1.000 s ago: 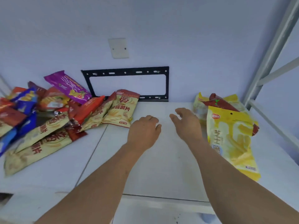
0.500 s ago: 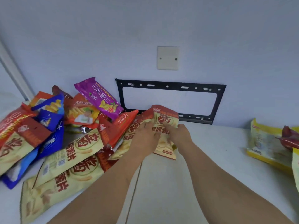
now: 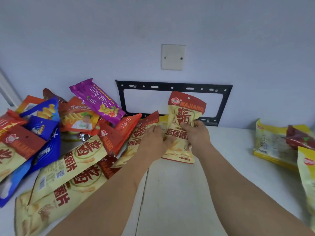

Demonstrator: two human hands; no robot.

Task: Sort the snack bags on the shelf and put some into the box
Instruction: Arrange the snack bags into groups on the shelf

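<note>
Gripping the cream-and-red foil crisp bag mid-body at the pile's right edge on the white shelf, the right hand pinches it while the left hand rests flat against its lower edge; light, crinkly and probably slippery, it is best held by its sealed edges.

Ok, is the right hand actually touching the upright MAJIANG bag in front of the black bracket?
Touching. The head view shows the right hand gripping the MAJIANG bag, fingers curled over its front at mid-height.
</note>
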